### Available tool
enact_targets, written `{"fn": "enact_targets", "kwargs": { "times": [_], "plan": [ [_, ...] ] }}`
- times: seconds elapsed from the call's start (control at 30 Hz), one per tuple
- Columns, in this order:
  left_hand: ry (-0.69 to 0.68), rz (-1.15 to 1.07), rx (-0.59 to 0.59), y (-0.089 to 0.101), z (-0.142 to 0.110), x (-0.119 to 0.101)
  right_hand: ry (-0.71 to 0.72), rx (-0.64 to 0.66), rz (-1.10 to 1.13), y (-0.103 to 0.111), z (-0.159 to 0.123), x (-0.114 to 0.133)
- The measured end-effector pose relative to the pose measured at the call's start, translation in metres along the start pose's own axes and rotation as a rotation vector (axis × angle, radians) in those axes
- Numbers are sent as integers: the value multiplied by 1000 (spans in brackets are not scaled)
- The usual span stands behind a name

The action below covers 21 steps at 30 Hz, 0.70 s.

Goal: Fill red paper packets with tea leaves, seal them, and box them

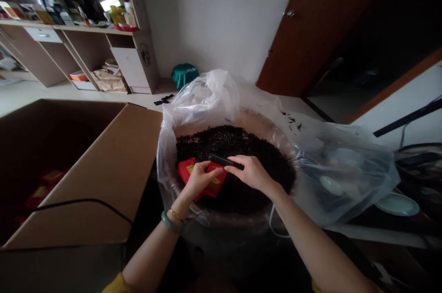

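Observation:
My left hand (198, 180) is closed on a red packet (216, 187) with a yellow panel, its thumb pressed near the top edge. Between the fingers and thumb of my right hand (253, 172) is a slim black bar-shaped tool (219, 160), which lies across the packet's upper end. Whether the tool touches the packet, I cannot tell. Another red piece (185, 169) shows left of my left hand; it may be part of the same packet. Beneath both hands are dark, dried, leaf-like shreds (238, 141) in a round container lined with a clear plastic bag (221, 88).
On the left stands an open cardboard box (120, 178) with several red packets (44, 187) inside. The bag spreads right over pale dishes (397, 204). Shelving (129, 70), a green bundle (184, 75) and a brown door (311, 21) are behind.

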State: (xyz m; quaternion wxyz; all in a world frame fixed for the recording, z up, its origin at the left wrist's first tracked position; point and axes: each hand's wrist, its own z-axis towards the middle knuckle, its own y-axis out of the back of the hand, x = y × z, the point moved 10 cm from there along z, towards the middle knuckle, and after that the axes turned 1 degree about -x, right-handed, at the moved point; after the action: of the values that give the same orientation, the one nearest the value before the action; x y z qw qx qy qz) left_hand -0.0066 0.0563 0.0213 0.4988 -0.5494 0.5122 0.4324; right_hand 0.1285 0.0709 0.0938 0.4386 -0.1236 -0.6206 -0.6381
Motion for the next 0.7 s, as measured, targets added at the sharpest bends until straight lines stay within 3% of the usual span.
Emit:
{"fn": "enact_targets", "kwargs": {
  "times": [0.2, 0.27, 0.53, 0.7],
  "plan": [
    [-87, -127, -67, 1, -2, -19, -198, -40, 369, -1, 3, -22],
    [-109, -143, -94, 1, -2, -22, -204, -86, 434, -1, 5, -25],
    [-64, -197, -166, 6, 0, -6, -202, -92, 436, -8, 7, -14],
    [31, -280, -84, -3, -2, -2, -238, -169, 457, -1, 6, -17]
  ]
}}
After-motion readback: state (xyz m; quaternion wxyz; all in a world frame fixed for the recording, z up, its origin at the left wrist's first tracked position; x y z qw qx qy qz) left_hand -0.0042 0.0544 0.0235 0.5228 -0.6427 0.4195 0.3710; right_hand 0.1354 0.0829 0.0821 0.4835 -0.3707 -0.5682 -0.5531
